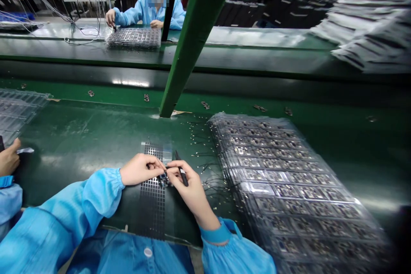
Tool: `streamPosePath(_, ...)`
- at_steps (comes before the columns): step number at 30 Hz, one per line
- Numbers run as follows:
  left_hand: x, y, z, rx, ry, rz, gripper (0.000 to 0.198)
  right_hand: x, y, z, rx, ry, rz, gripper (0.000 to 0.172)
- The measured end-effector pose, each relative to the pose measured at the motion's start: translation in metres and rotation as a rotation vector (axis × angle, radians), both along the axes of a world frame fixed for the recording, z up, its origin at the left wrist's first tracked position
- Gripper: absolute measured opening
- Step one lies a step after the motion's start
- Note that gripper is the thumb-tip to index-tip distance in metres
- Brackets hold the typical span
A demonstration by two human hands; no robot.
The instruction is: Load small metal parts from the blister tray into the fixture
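Note:
My left hand [141, 169] pinches a small circuit board [163, 178] at its left edge. On the other side, my right hand [190, 184] has its fingertips closed at the same board. A slim black tool [183, 175], which looks like tweezers, is tucked between the right fingers and points up and away. Both hands are just above a clear sheet carrying a grid of black square stickers [153, 205], flat on the green bench. To the right of my hands, thin black cables [205, 167] with tiny bright ends lie in a loose row.
Stacked clear plastic trays [289, 180] filled with circuit boards stand at right. A green post [192, 43] rises beyond my hands. At far left, a neighbour's hand [9, 160] is near another clear tray [19, 109]. Across the line, a person in blue [135, 13] works over trays.

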State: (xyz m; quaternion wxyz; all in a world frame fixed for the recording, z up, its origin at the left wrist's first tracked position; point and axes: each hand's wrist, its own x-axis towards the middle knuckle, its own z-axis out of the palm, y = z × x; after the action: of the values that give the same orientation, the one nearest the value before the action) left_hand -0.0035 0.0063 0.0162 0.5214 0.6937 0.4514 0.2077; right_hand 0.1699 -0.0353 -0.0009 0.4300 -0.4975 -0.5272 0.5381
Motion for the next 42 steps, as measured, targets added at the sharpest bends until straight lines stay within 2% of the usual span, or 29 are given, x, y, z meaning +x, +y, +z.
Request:
streamPosePath(20,0.0000,-0.0023,-0.0006,0.064,0.036,-0.033,0.014,-0.0023,-0.0042,-0.0041,0.030,-0.153,-0.011,0.016)
streamPosePath(27,0.0011,-0.0040,0.0006,0.133,0.086,-0.043,0.013,-0.0067,-0.0070,-0.0033,0.131,-0.365,-0.046,0.011)
streamPosePath(36,-0.0004,-0.0012,0.0007,0.041,0.057,-0.033,0.013,0.0013,-0.0014,-0.0032,-0.010,-0.139,0.037,0.016)
streamPosePath(42,0.0009,-0.0046,-0.0015,0.058,0.002,-0.016,0.015,-0.0009,-0.0024,-0.0068,0.002,-0.051,-0.031,0.022)
